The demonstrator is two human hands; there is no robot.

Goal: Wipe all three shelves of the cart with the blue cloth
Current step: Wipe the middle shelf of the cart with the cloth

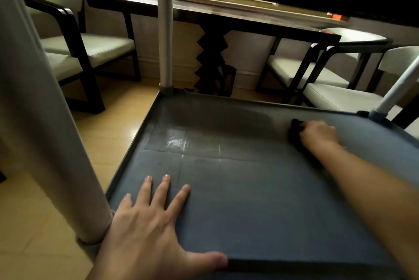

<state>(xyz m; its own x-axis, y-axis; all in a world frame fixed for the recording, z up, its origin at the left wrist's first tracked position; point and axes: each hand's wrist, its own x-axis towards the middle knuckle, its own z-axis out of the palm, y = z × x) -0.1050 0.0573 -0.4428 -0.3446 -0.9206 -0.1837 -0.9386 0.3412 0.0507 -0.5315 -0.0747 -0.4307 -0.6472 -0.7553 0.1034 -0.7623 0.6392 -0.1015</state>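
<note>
Cart shelf (249,200), a flat grey-blue tray with a low raised rim, runs lengthwise away from the viewer, mostly bare. Near its front-left corner, beside a pale round post (45,121), the left hand (145,229) lies flat, fingers spread and released. Toward the far-right corner, the right hand (317,133) has fingers clenched around the dark, bunched cloth (295,130), pressing it onto the shelf.

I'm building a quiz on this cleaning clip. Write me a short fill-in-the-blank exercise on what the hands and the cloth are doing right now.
1. The cloth is bunched under the ____ hand.
2. The left hand rests flat with its fingers ____ on the shelf.
3. The cloth sits near the shelf's far ____ corner.
4. A shiny streak shows toward the shelf's far ____ side.

Missing words: right; spread; right; left
</note>
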